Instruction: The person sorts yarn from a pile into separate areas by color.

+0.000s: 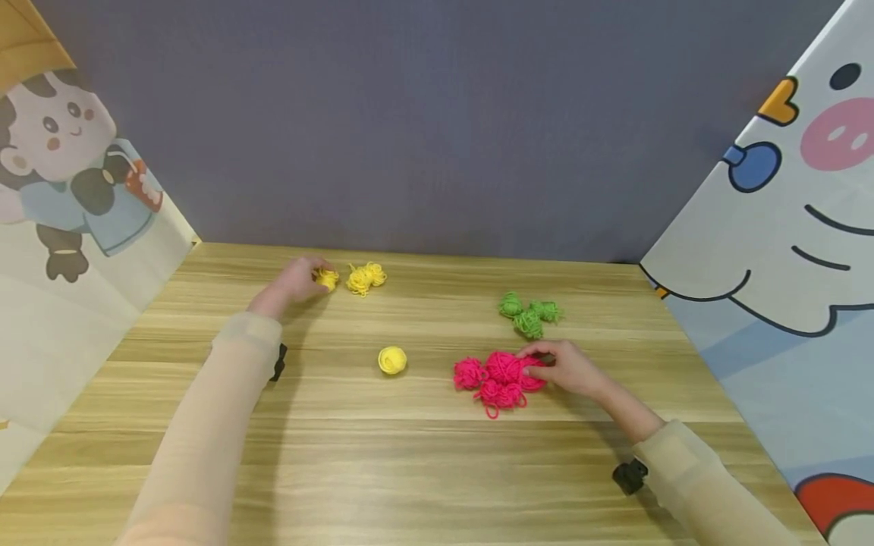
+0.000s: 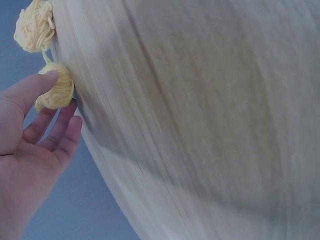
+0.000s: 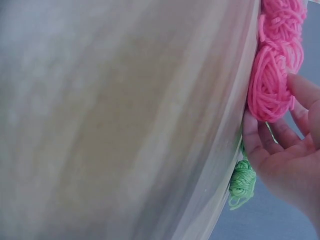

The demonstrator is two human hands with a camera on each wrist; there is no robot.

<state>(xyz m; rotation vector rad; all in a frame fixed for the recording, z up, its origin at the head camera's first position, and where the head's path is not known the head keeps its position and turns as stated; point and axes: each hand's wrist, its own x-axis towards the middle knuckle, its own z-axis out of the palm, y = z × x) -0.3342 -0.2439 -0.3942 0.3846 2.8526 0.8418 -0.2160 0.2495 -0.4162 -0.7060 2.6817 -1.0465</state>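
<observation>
Left hand outstretched, fingers pinching; right hand low, fingers curled.

Green yarn balls – lone yellow ball – on wooden table.
</observation>
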